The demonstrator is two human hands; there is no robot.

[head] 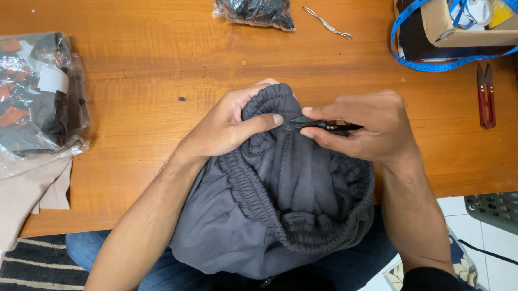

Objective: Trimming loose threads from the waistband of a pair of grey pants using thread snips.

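head view: left hand (226, 126) pinches grey waistband (269, 101), right hand (369, 126) grips black snips (328, 125) w/ tips touching it.

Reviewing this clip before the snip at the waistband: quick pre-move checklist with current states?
1. Left hand pinches the grey sweatpants at the elastic waistband: ok.
2. Right hand holds the black thread snips: ok.
3. Snip tips at the fabric by the left thumb: ok.
4. Loose thread visible at the tips: cannot tell.
5. Left thumb clear of the blades: not ok, very close.
6. Spare red snips lie apart on the wooden table: ok.
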